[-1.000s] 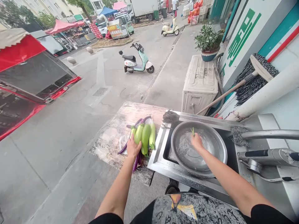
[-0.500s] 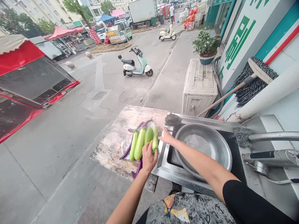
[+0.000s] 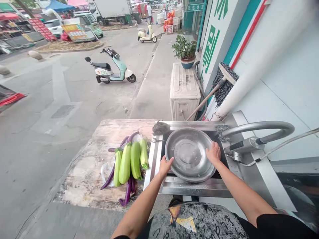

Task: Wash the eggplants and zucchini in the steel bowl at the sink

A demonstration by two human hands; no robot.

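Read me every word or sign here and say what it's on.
"刷": in green on the white wall panel; the character above is cut off.
"祝您健康", probably: small teal door sign.
Too small or blurred: red banner, yellow street board, mint-green scooter.
Broken lettering, unreadable: grey patterned garment.

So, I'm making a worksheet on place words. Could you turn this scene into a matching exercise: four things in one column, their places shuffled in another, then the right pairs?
Things
1. Metal basin
2. Left hand
3. Purple eggplants
4. Right hand

Places
A. At the basin's right rim
B. On the wooden board, partly under the green squashes
C. In the sink
D. At the basin's left rim

Right pairs: 1-C, 2-D, 3-B, 4-A
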